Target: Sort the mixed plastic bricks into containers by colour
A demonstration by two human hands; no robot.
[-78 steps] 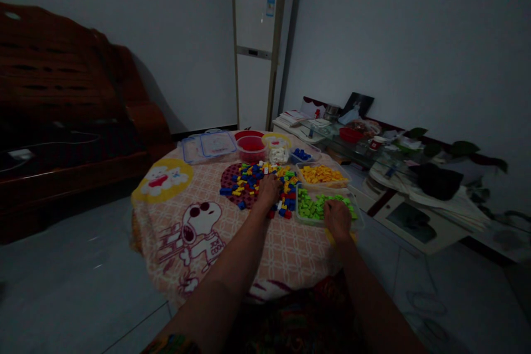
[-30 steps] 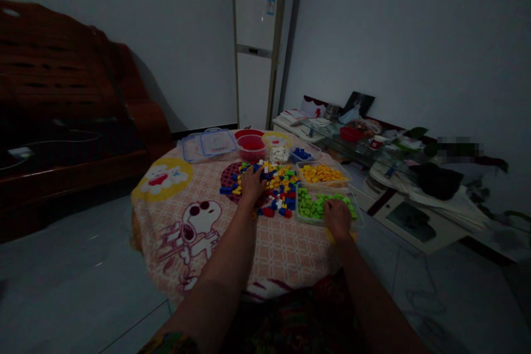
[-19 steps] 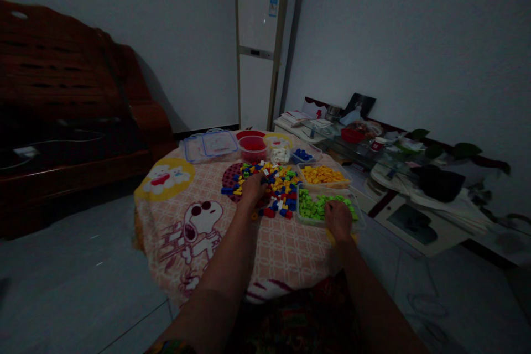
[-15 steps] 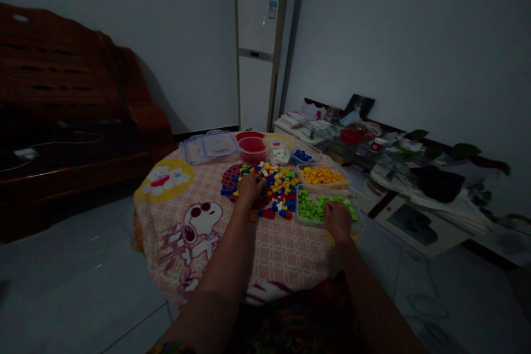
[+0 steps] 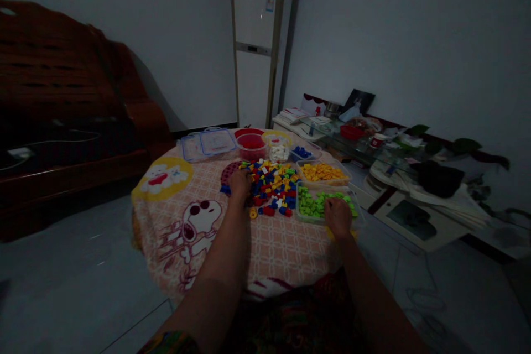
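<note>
A mixed pile of building blocks [image 5: 271, 182] in red, blue, yellow, green and white lies on the patterned tablecloth [image 5: 282, 254]. At the pile's left edge is my left hand [image 5: 239, 183], its fingers curled down; whatever they grip is hidden. My right hand [image 5: 338, 215] is closed above the front right of a clear plastic box [image 5: 307, 220] of green blocks [image 5: 311, 203]. I cannot make out what those fingers hold. Behind that box, another clear tub contains yellow blocks [image 5: 321, 172].
Farther back are a container of blue blocks [image 5: 301, 152], one of white blocks [image 5: 279, 154] and a red round tub [image 5: 251, 146]. Blue-rimmed clear lids [image 5: 217, 141] lie at the back left. A cluttered low cabinet [image 5: 398, 188] stands to the right, a wooden bench [image 5: 74, 94] to the left.
My left hand has moved left over the pile, from nearer its middle to its left edge. My right hand stays over the green blocks. The view has shifted slightly.
</note>
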